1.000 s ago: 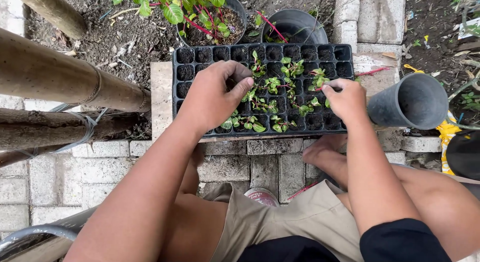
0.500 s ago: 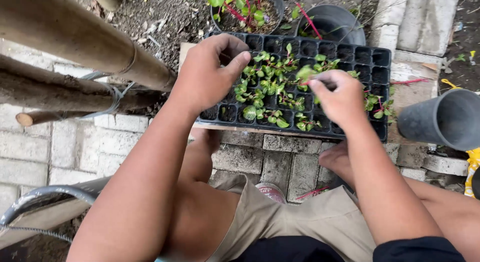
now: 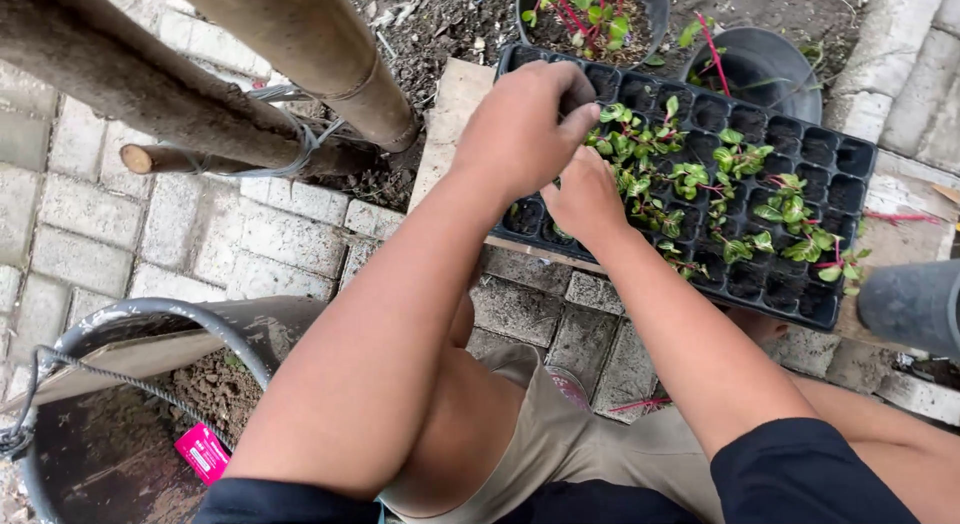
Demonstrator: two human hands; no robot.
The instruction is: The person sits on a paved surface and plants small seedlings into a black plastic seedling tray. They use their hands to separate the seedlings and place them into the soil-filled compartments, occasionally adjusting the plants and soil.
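Grey metal bucket with dirt in it sits nearest, by the person's knee on the brick floor. Past it, both hands are over a black seed tray that lies on a flat board. The left hand curls over the tray's near corner, fingers bent and closed, but what they pinch is hidden. The right hand is tucked just under it, fingers down in the cells; I cannot tell if they grip. Little green seedlings with red stems fill the middle cells. They look soft, light and easy to snap, so hold them low by the dirt. Farther back stand two black pots and thick bamboo poles
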